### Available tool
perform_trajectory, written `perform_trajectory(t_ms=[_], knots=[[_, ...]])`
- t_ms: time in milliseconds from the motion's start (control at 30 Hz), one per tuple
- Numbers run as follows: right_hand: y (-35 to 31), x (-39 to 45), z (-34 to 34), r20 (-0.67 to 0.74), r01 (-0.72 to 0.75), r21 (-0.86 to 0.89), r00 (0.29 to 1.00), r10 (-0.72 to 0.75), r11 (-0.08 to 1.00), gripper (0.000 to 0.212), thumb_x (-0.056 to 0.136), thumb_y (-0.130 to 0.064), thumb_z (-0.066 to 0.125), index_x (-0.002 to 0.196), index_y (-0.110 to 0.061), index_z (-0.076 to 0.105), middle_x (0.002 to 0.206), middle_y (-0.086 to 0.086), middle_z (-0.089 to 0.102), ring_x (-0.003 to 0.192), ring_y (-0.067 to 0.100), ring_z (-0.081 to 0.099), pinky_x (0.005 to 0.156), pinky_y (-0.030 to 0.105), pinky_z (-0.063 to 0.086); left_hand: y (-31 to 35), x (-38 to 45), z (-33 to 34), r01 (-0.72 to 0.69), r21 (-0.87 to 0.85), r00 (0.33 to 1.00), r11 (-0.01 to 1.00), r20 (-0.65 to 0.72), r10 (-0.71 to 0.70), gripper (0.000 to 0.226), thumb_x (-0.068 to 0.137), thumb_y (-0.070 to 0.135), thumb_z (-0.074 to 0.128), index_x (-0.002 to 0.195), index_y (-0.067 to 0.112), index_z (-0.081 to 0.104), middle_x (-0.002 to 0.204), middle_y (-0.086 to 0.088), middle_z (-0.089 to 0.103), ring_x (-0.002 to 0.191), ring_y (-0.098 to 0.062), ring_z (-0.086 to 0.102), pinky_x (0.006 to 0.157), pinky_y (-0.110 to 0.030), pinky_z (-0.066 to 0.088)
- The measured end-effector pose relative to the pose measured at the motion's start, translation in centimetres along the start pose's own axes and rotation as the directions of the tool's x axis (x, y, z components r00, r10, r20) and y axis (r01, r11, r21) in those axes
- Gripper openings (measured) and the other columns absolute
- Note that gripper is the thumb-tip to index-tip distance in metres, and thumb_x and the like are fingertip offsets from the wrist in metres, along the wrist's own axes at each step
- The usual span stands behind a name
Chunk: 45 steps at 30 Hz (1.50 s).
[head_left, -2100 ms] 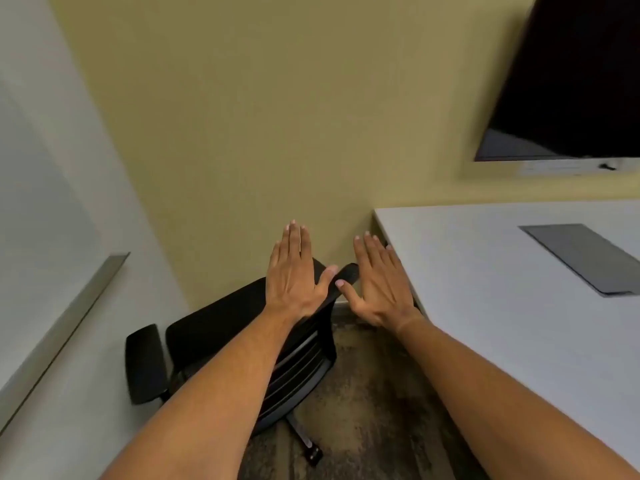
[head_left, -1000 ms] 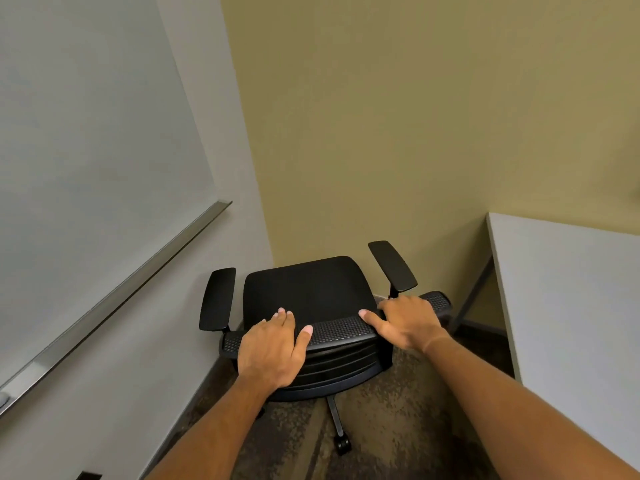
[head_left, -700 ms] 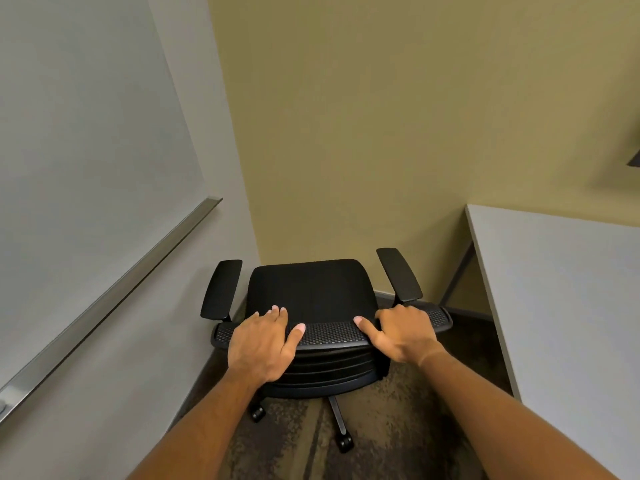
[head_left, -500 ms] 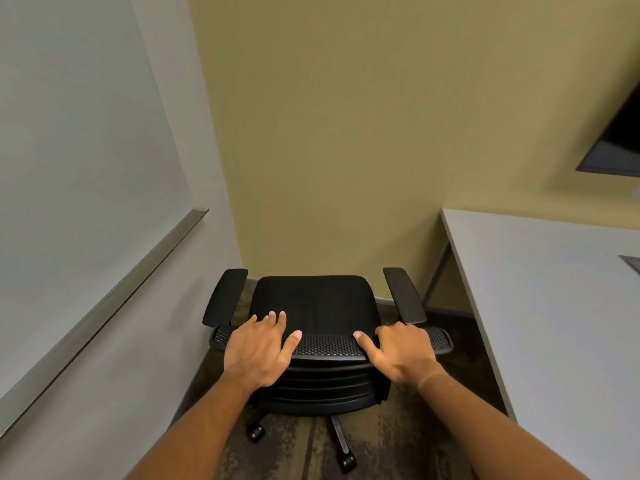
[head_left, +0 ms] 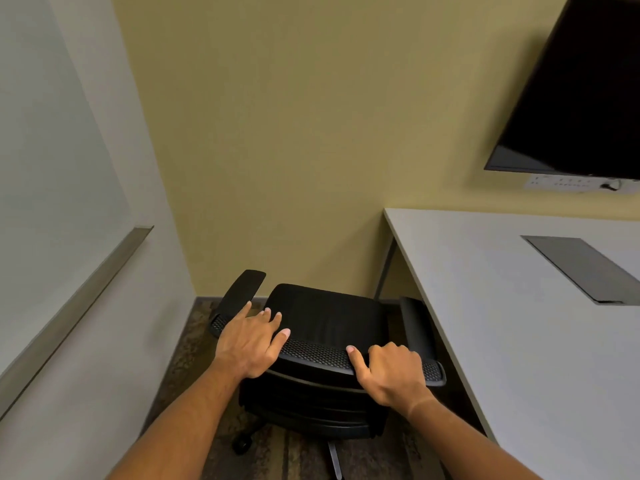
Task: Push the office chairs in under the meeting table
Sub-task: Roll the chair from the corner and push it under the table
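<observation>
A black office chair (head_left: 327, 315) with a mesh backrest stands in the room's corner, seen from behind and above. My left hand (head_left: 251, 339) lies over the left part of the backrest's top edge, fingers curled over it. My right hand (head_left: 391, 375) grips the right part of that edge, fingers wrapped over, thumb along the mesh. The white meeting table (head_left: 512, 306) fills the right side. The chair's right armrest (head_left: 414, 322) is close beside the table's left edge; the seat stands outside the table.
A yellow wall rises just beyond the chair. A whiteboard with a metal tray (head_left: 74, 303) covers the grey left wall. A dark screen (head_left: 578, 91) hangs at top right. A grey hatch (head_left: 581, 268) is set in the tabletop. A table leg (head_left: 386, 268) stands near the corner.
Both hands came down onto the backrest and stayed there. The chair has rolled and turned rightward, so its right armrest now sits beside the table edge.
</observation>
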State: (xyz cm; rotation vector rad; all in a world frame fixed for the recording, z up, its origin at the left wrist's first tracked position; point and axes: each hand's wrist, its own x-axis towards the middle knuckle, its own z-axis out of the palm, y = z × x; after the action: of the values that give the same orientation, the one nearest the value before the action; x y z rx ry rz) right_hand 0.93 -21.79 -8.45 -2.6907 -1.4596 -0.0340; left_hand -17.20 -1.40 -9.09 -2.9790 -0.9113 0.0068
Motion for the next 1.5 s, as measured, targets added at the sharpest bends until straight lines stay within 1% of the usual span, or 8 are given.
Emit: perform_trajectory(t_ms=[167,333,400,500,567,667,900,1500], knots=[[0.5,-0.9,-0.6,-0.015,-0.110,0.003,0.994,0.110,0.994,0.076,0.087,-0.070,0.008,0.050,-0.016,0.048,0.049,-0.002,0.048,0.048,0.012,0.043,0.047,0.030,0.024,0.5,3.1,-0.3,-0.093,0.007,0.995,0.996,-0.028,0.093,0.073,0.093,0.052,0.002,0.147,0.017,0.037,0.150,-0.009,0.044,0.138,-0.014,0.039,0.118,-0.037,-0.011],[1.7,-0.2,-0.8,-0.019,-0.211,0.031,0.977,0.212,0.977,0.072,0.089,-0.068,0.012,0.048,-0.019,0.044,0.050,-0.003,0.048,0.050,0.014,0.049,0.051,0.030,0.035,1.9,7.1,-0.2,-0.190,-0.001,0.980,0.982,-0.051,0.190,0.068,0.096,0.052,0.008,0.146,0.017,0.039,0.151,-0.009,0.041,0.140,-0.014,0.037,0.119,-0.038,-0.008],[2.2,0.5,-0.6,-0.011,-0.240,0.027,0.971,0.240,0.970,0.072,0.088,-0.069,0.010,0.053,-0.019,0.048,0.057,-0.001,0.054,0.061,0.020,0.059,0.065,0.036,0.049,2.5,8.8,-0.1,-0.229,-0.001,0.972,0.973,-0.043,0.229,0.065,0.098,0.051,0.011,0.146,0.017,0.038,0.151,-0.009,0.041,0.140,-0.014,0.036,0.120,-0.039,-0.007],[2.4,2.2,-0.1,0.027,-0.310,-0.002,0.950,0.310,0.951,0.088,0.085,-0.074,0.004,0.097,-0.012,0.065,0.100,0.012,0.069,0.105,0.033,0.060,0.097,0.053,0.043,3.5,11.5,-0.2,-0.280,0.000,0.959,0.960,-0.054,0.279,0.064,0.099,0.051,0.013,0.147,0.017,0.037,0.151,-0.009,0.041,0.140,-0.014,0.035,0.121,-0.038,-0.004],[2.6,3.6,0.2,0.084,-0.347,0.016,0.935,0.344,0.938,0.099,0.083,-0.076,-0.001,0.133,-0.008,0.051,0.133,0.018,0.057,0.133,0.035,0.042,0.112,0.056,0.028,4.2,13.9,-0.3,-0.316,0.000,0.947,0.949,-0.055,0.316,0.064,0.099,0.052,0.014,0.148,0.017,0.036,0.153,-0.009,0.038,0.141,-0.014,0.034,0.121,-0.037,0.001],[3.5,5.4,0.3,0.125,-0.384,0.073,0.919,0.373,0.920,0.106,0.078,-0.079,-0.007,0.150,-0.008,0.025,0.154,0.021,0.031,0.147,0.033,0.017,0.120,0.051,0.010,4.8,17.5,-0.2,-0.351,-0.041,0.936,0.935,-0.012,0.351,0.066,0.099,0.054,0.018,0.151,0.016,0.028,0.158,-0.009,0.028,0.145,-0.016,0.026,0.119,-0.034,0.011],[5.1,8.5,0.5,0.096,-0.489,0.139,0.872,0.480,0.861,0.106,0.077,-0.080,-0.007,0.152,-0.008,0.015,0.157,0.021,0.022,0.148,0.031,0.011,0.122,0.047,0.003,7.0,25.5,0.0,-0.346,-0.070,0.923,0.936,0.154,0.352,0.080,0.096,0.062,0.021,0.153,0.010,0.000,0.162,-0.012,-0.002,0.150,-0.019,0.000,0.120,-0.035,0.004],[4.7,19.2,1.0,-0.076,-0.708,0.184,0.681,0.728,0.682,0.097,0.085,-0.075,0.004,0.150,-0.005,0.023,0.154,0.019,0.031,0.145,0.030,0.022,0.121,0.046,0.012,8.5,41.4,-0.8,-0.565,-0.043,0.788,0.824,0.268,0.554,0.077,0.099,0.053,0.022,0.153,0.005,-0.004,0.161,-0.017,-0.010,0.149,-0.023,-0.006,0.120,-0.036,0.000]])
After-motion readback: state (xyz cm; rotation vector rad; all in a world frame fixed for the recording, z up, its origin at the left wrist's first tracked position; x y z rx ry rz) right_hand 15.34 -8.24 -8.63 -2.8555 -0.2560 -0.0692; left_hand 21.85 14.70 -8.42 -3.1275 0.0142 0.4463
